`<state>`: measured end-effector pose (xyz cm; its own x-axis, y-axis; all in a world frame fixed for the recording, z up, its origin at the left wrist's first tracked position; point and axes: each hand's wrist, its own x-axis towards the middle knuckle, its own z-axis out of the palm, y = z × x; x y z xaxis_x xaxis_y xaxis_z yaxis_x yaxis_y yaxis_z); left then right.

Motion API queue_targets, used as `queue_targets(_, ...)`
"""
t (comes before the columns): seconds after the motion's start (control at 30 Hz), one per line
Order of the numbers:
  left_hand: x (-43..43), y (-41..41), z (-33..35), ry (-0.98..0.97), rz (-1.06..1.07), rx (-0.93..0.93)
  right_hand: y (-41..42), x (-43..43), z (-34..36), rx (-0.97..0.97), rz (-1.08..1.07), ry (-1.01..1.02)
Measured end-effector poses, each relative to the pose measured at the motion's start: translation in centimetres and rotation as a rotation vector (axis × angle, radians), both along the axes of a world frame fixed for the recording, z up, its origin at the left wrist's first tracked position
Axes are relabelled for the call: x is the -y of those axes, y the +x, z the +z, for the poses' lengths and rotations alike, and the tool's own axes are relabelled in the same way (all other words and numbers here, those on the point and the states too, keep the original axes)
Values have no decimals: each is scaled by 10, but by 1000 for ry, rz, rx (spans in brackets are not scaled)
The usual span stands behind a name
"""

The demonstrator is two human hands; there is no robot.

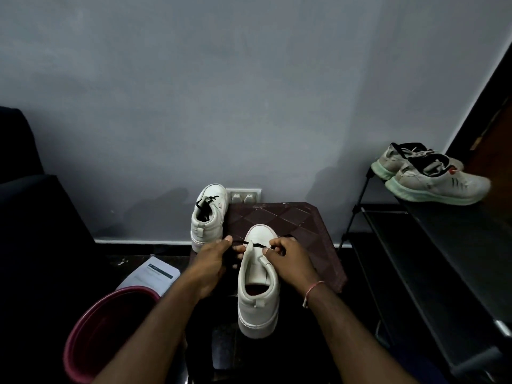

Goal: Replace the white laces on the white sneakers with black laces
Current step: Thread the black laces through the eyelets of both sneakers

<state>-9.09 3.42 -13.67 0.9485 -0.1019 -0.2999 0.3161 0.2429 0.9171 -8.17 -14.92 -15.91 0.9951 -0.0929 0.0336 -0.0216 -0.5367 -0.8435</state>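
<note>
Near sneaker [259, 286] sits in front of me, heel toward me and toe toward the wall, its front part on the brown patterned stool [304, 225]. One run of black lace [256, 245] crosses it just behind the toe cap; the eyelets nearer me are bare, tongue showing. My left hand [210, 261] is at the shoe's left side, thumb out, fingers curled round that end of the lace. My right hand [288, 259] is at the right side, pinching the other end, knuckles resting on the shoe's upper. Hands apart, shoe between them. Second sneaker [207, 217] stands just left of the stool by the wall, black lace in it. Wall socket [243, 195] behind. Pink basin [91, 322] and a printed paper [149, 275] at my left. Grey running shoes [432, 173] on top of the black rack [443, 245] at my right.
</note>
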Motion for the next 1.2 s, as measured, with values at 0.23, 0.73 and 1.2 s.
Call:
queue_targets(0.23, -25, 25, 102, 1302, -116, 617, 20, 31, 121, -244, 201, 8)
queue_targets(0.73, 6, 47, 374, 1100, -104, 821, 38, 13, 380, 16, 347, 7)
queue_targets(1.2, 42, 42, 485, 627, 46, 955, 23, 3, 518, 139, 355, 360)
